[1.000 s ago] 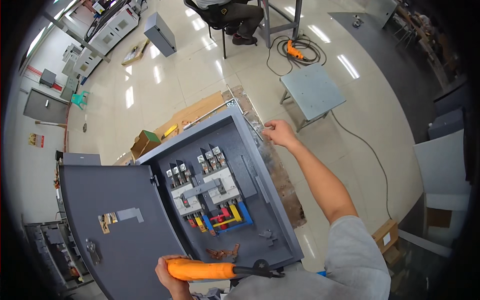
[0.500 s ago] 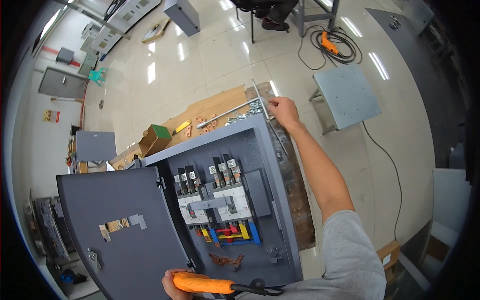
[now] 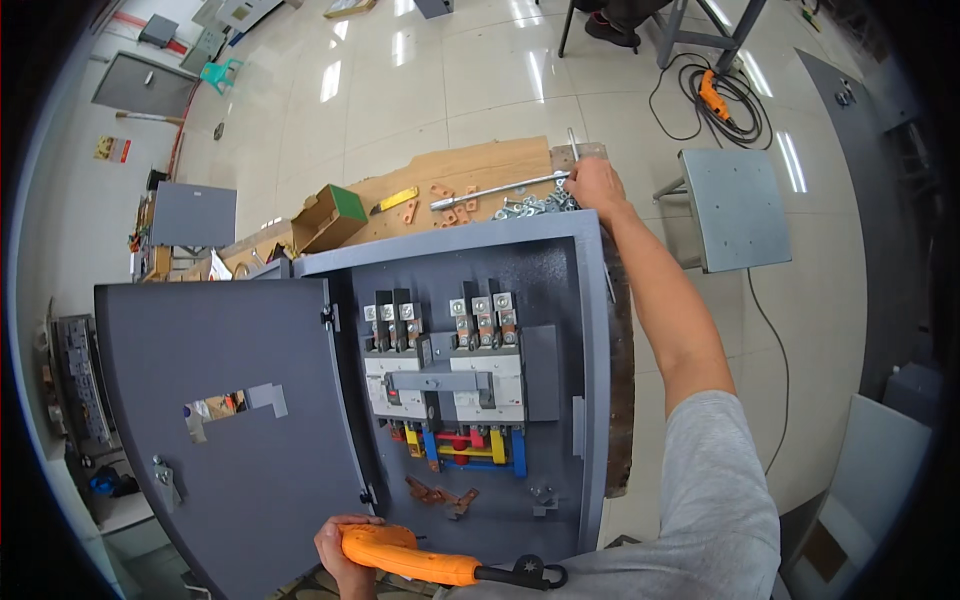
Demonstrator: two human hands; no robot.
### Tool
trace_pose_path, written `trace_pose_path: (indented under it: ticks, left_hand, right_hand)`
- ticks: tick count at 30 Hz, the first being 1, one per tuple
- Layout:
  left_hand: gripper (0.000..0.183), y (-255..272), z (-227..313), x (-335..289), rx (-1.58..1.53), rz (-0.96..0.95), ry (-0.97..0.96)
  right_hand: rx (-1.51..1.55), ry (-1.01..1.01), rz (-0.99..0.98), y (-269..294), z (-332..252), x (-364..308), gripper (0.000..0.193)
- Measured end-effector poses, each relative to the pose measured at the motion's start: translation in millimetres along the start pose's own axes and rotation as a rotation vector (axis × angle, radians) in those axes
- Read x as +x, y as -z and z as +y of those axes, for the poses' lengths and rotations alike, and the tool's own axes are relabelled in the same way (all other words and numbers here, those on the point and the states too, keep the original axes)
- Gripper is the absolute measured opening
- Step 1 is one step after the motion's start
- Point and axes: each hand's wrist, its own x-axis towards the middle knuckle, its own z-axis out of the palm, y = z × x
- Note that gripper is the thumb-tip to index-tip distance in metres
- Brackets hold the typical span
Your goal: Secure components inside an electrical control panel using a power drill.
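Note:
My left hand (image 3: 348,552) is closed around the body of an orange corded power tool (image 3: 415,558) in front of the cabinet; the tool's working end is hard to make out. At the far right, my right hand (image 3: 598,188) has its fingers curled over the crossbar of a long T-handle socket wrench (image 3: 505,188). The wrench's shaft points left over the wooden board, beside a heap of bolts and washers (image 3: 537,204) and several small copper pieces (image 3: 462,212). Between my arms lies an open grey electrical cabinet (image 3: 450,238) with two white breakers (image 3: 488,385) inside.
The cabinet door (image 3: 240,350) swings out left. Loose copper parts (image 3: 440,494) lie inside below coloured busbars (image 3: 470,450). A green-and-brown box (image 3: 330,220) and a yellow utility knife (image 3: 395,201) rest on the board. A stool (image 3: 735,205) and coiled cable (image 3: 735,110) are at right.
My right hand has gone from beside the T-handle to over its crossbar. The whole view has shifted, with the cabinet now more upright in it. The orange tool stays in my left hand.

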Motion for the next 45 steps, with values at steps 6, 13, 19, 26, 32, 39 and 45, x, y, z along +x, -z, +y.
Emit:
trace_pose_path:
  ticks: [6, 13, 19, 26, 32, 39, 45]
  left_hand:
    - [0.054, 15.0, -12.8, -3.4, -0.091, -0.048, -0.016]
    - [0.052, 28.2, -21.0, -10.4, -0.156, -0.064, -0.032]
    - [0.051, 36.8, -28.8, -6.7, -0.213, -0.158, -0.064]
    - [0.050, 44.7, -33.8, -1.1, -0.214, -0.139, -0.068]
    - [0.049, 47.1, -35.5, 2.5, -0.245, -0.110, -0.041]
    - [0.049, 40.0, -26.3, 2.1, -0.169, -0.060, -0.048]
    - [0.051, 36.6, -31.1, -4.7, -0.056, -0.022, -0.036]
  right_hand:
    - [0.094, 0.030, 0.026, -2.5, 2.3, -6.1, 0.024]
    - [0.650, -0.065, -0.006, 19.6, -3.6, -18.2, 0.024]
    - [0.297, 0.194, 0.064, 39.3, -6.7, -30.4, 0.022]
    - [0.866, -0.096, -0.066, 34.9, -14.6, -36.2, 0.017]
    - [0.792, -0.130, -0.155, 28.5, -2.1, -29.4, 0.019]
    - [0.142, 0.118, -0.122, -6.9, 33.3, 0.3, 0.025]
    - [-0.027, 0.122, -0.183, 2.3, 19.4, 14.2, 0.027]
